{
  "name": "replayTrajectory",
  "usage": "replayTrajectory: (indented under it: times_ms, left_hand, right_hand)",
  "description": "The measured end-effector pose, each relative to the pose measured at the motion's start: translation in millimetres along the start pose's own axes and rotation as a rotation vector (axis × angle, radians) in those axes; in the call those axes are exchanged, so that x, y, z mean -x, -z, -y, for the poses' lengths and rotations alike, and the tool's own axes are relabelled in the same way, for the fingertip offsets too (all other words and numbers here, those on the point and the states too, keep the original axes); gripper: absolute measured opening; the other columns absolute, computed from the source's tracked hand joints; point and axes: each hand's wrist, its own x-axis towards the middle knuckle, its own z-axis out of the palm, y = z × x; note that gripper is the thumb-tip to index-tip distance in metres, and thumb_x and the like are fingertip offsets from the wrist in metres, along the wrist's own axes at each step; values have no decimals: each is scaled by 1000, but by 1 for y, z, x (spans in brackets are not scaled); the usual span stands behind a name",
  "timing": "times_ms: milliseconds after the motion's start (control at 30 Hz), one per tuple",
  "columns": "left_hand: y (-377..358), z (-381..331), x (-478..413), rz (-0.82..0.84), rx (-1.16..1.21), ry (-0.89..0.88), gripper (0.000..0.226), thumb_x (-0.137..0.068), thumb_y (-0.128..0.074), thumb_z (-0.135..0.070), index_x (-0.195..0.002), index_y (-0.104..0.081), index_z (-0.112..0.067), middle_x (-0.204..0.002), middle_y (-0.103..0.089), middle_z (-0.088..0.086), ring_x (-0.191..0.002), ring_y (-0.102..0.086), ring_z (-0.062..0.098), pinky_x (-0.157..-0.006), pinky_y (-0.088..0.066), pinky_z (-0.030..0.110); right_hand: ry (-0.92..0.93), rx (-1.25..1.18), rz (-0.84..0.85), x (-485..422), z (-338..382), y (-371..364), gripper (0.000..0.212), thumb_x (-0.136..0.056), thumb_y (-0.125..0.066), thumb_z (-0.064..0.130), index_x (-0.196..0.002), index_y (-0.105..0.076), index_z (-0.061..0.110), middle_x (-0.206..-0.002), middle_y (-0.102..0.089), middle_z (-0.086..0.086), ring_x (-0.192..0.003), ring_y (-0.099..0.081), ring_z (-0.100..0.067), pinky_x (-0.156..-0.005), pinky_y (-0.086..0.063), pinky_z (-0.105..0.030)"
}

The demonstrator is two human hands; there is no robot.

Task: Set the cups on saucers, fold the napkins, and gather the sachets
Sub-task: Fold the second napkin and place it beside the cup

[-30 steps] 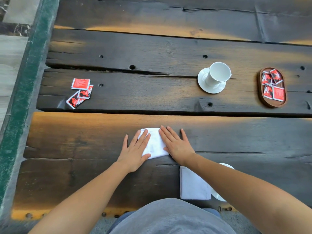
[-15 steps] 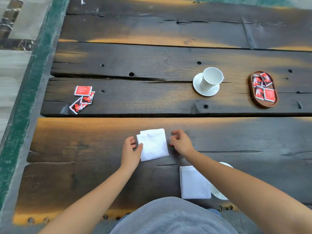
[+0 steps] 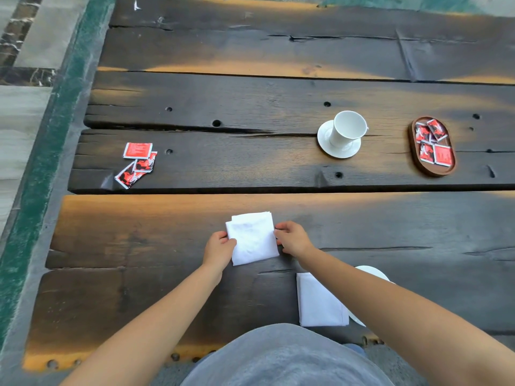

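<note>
— Starting big: what fills the view?

— Dark plank table (image 3: 278, 168), worn to orange in streaks. Beside its left edge runs a green strip (image 3: 47, 151), with grey paving beyond. At the bottom, a grey shirt (image 3: 284, 358) and two bare forearms reaching forward.

— And on the table?

— Nearest the person, a folded napkin (image 3: 320, 302) lies flat, its right edge over a white saucer (image 3: 373, 273) that is mostly hidden by the right arm. Ahead of it, a second napkin (image 3: 252, 236), folded to a rough square, sits slightly skewed on the near plank.

— Are the hands on it?

— Yes. The left hand (image 3: 218, 249) has curled fingers closed on its left edge; the right hand (image 3: 292, 238) pinches the right edge the same way. The cloth looks to be resting on the wood; I cannot tell if any of it is lifted.

— Farther back?

— A white cup (image 3: 348, 129) stands on its own saucer (image 3: 341, 150), right of centre. Well to its right, an oval wooden tray (image 3: 412, 151) holds several red sachets (image 3: 433, 146). Far left on the same plank, loose sachets (image 3: 138, 164) lie overlapping in a small heap.
</note>
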Motion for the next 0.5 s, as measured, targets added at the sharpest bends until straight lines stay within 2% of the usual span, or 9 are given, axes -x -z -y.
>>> replayTrajectory:
  times_ms: [67,133,233,333,400,500]
  left_hand:
    - [-1,-1,-1,17,29,30,29,-96,-45,-13,-122,-54,-3,-125,-58,10,-99,-52,20,-80,-42,30]
    - [0,0,-3,36,78,60,29,-97,-45,-17,-120,-56,-4,-123,-61,11,-101,-57,23,-80,-46,32]
    - [0,-1,0,94,170,96,27,-97,-46,-16,-119,-55,-4,-115,-62,9,-97,-58,23,-76,-50,33]
    - [-1,-3,5,112,198,98,30,-97,-48,-16,-125,-50,-7,-113,-58,6,-96,-57,21,-78,-51,34]
    - [-4,-5,6,116,187,62,32,-96,-49,-17,-127,-49,-9,-118,-58,7,-97,-57,20,-80,-51,34]
    - [-14,-15,11,136,206,17,30,-95,-51,-16,-125,-50,-11,-114,-58,4,-93,-57,18,-81,-51,34]
  right_hand:
    - [-18,-37,22,5,4,-1,25,-91,-52,15,-114,-56,8,-98,-58,-7,-90,-55,-22,-82,-45,-34]
    - [-50,-73,64,8,5,-1,20,-93,-52,15,-111,-55,7,-93,-54,-8,-80,-50,-20,-75,-44,-32]
    - [-102,-157,125,16,5,1,8,-95,-50,16,-96,-56,11,-90,-60,-5,-78,-56,-16,-74,-52,-30]
    - [-126,-258,136,19,2,7,10,-96,-50,13,-89,-56,15,-83,-63,1,-72,-60,-10,-58,-50,-21]
    - [-110,-289,117,21,-1,14,12,-95,-50,12,-87,-57,16,-84,-64,0,-73,-60,-11,-60,-49,-20]
    - [-74,-333,93,24,-6,29,9,-95,-49,12,-90,-57,15,-84,-63,0,-76,-59,-12,-64,-48,-21]
